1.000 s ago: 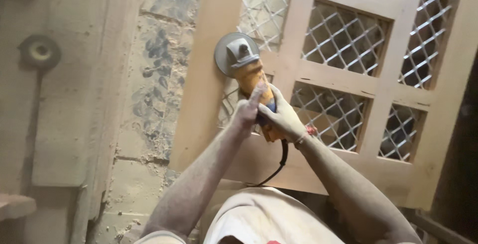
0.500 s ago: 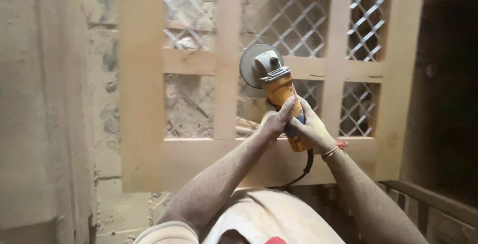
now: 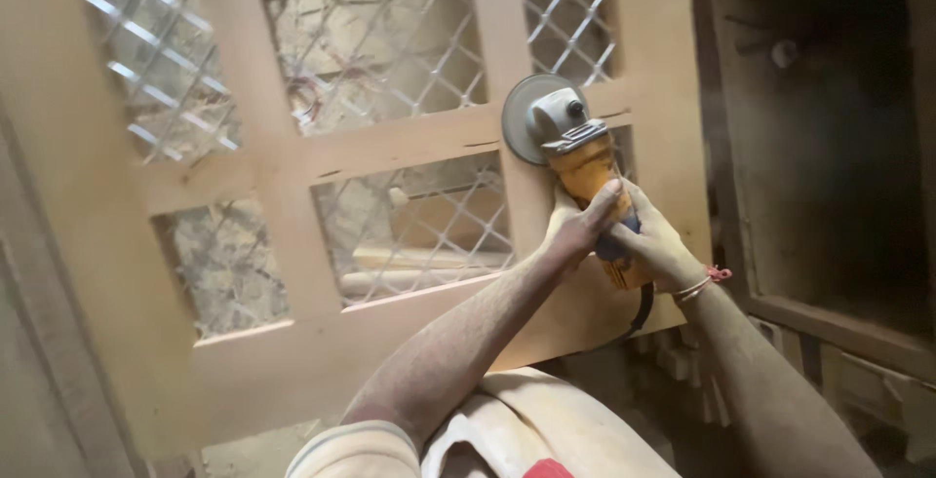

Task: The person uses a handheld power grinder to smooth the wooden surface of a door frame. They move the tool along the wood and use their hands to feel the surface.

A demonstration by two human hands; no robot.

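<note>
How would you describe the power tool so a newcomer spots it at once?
Find the pale wooden frame with diamond wire mesh panes. On its right upright sits the yellow angle grinder, gripped by the left hand and right hand. Only it has a round grey disc.

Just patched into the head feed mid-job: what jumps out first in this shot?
The yellow angle grinder in the middle right, its round disc lying against the wooden window frame. Both hands wrap its body, the left hand just ahead of the right hand. The frame fills most of the view, its openings backed with diamond wire mesh, and everything, arms included, is coated in pale sawdust.
</note>
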